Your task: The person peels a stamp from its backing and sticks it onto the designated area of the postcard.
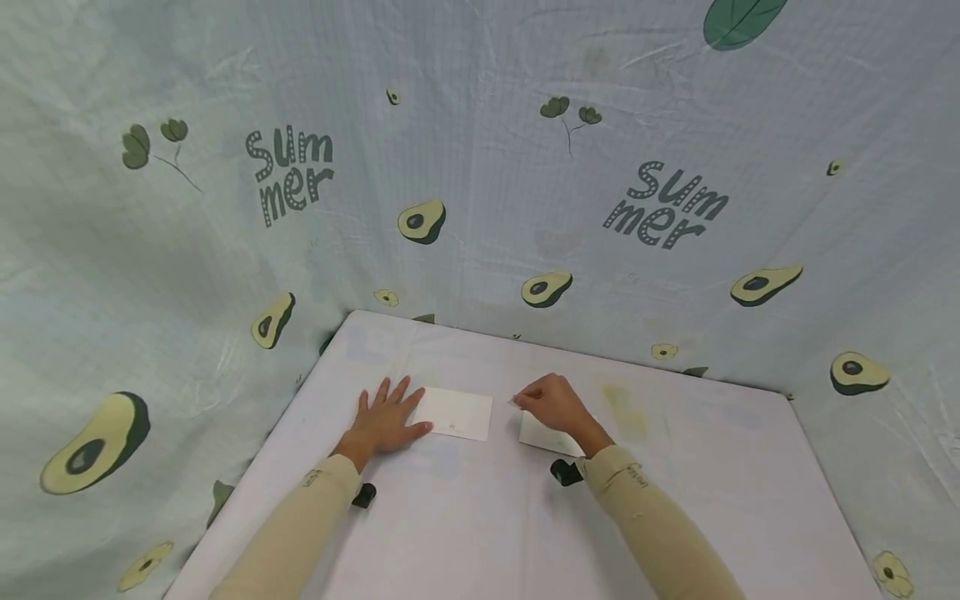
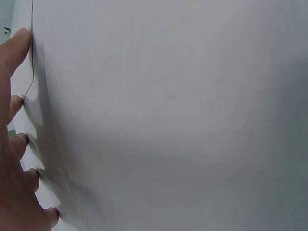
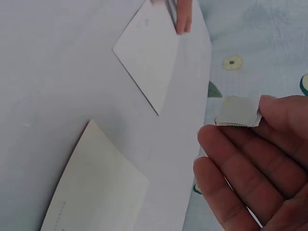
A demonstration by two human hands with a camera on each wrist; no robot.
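My left hand [image 1: 384, 422] lies flat with its fingers spread, the thumb and fingertips at the left end of a white card [image 1: 459, 414]. In the left wrist view its fingertips [image 2: 32, 180] rest on the white surface and card edge. My right hand [image 1: 557, 403] is raised over a second, cream card [image 1: 538, 434], hiding part of it. Between thumb and index finger it pinches a small pale piece of tape [image 3: 238, 110] with a serrated edge. Faint small print shows on the cream card in the right wrist view.
Both cards lie on a white-covered table [image 1: 465, 517]. A faint yellow stain [image 1: 626, 410] marks the cover right of the right hand. Behind and at both sides hangs a pale curtain [image 1: 480, 167] printed with avocados. Black wrist devices [image 1: 566, 472] sit under both wrists.
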